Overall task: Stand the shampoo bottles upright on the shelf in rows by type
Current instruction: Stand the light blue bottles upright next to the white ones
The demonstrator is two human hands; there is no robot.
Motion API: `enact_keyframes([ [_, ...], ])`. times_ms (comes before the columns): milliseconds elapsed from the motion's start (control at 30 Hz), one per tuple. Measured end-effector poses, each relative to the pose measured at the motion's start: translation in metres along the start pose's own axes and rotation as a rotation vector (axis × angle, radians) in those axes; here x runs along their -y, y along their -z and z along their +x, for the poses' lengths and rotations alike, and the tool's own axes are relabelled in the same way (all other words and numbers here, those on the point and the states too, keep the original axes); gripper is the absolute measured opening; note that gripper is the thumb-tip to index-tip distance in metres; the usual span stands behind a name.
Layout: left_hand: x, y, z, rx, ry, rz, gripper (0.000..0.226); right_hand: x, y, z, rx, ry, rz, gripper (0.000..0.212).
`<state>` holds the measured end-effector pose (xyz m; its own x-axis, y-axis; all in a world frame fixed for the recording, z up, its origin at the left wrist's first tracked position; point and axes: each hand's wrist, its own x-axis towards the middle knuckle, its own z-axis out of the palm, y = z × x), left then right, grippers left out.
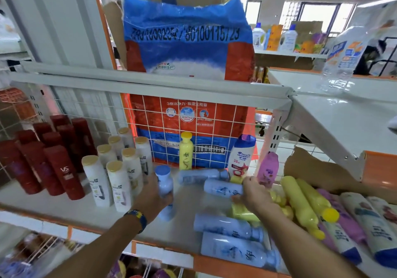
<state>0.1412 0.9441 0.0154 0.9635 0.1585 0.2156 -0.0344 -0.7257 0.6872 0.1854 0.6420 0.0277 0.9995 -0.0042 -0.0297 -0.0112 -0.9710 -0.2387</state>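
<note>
My left hand (153, 198) grips a light blue bottle (164, 184) held upright over the white shelf (53, 202), just right of the white gold-capped bottles (119, 183). My right hand (253, 193) grips another light blue bottle (222, 188) that lies on its side. More light blue bottles lie flat: one behind (202, 175) and two near the front edge (227, 226). Dark red bottles (62, 170) stand in rows at the left. A yellow bottle (186, 151), a white blue-capped bottle (241, 155) and a pink bottle (268, 168) stand at the back.
A heap of yellow bottles (300, 202), purple and white bottles lies at the right beside torn cardboard (318, 170). A wire grid (163, 125) backs the shelf, with a big blue-and-red bag (187, 48) behind it. An upper shelf rail (150, 89) runs overhead.
</note>
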Motion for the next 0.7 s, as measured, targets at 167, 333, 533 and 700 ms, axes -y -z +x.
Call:
enact_keyframes([
  [167,0.007,-0.002,0.007,0.024,-0.044,-0.022,0.042,0.034,0.008,0.001,0.020,0.041,-0.010,0.069],
  [333,0.008,-0.001,0.005,0.048,-0.021,-0.108,0.048,0.075,0.027,0.003,0.110,0.077,-0.116,0.053],
  [533,0.036,-0.016,0.025,0.163,-0.076,-0.095,0.043,0.117,0.044,0.005,0.085,0.124,0.042,0.050],
  [700,0.046,-0.020,0.032,0.207,-0.109,-0.200,0.051,0.141,0.037,0.000,-0.015,0.103,0.266,0.064],
])
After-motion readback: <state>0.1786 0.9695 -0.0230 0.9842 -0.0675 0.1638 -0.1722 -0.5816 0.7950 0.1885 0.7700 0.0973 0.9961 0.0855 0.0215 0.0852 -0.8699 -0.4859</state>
